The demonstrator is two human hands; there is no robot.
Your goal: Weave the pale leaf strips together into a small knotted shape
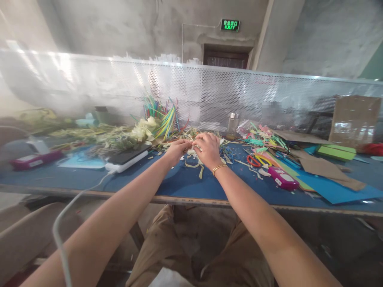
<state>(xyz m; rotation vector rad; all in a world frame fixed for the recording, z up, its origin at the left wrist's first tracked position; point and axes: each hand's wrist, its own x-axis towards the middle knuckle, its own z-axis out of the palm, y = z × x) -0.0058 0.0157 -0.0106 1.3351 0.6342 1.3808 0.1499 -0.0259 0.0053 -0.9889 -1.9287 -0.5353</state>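
Observation:
My left hand (178, 150) and my right hand (208, 150) meet above the middle of the blue table (191, 187). The fingers of both are pinched together, tip to tip. A small pale piece seems to sit between them, too small to name. My right wrist wears a gold bracelet. Under and around the fingers lie curled pale strips and scraps (201, 171). Just behind the hands is a heap of shredded pale-green and cream strips (119, 139).
Coloured thin sticks (166, 117) stand in a bunch at the back, near a glass bottle (232, 124). On the right lie scissors (253, 161), a magenta box (283, 177) and blue sheets (332, 187). To the left, a white cable (80, 193) runs from a black-and-white device (127, 157).

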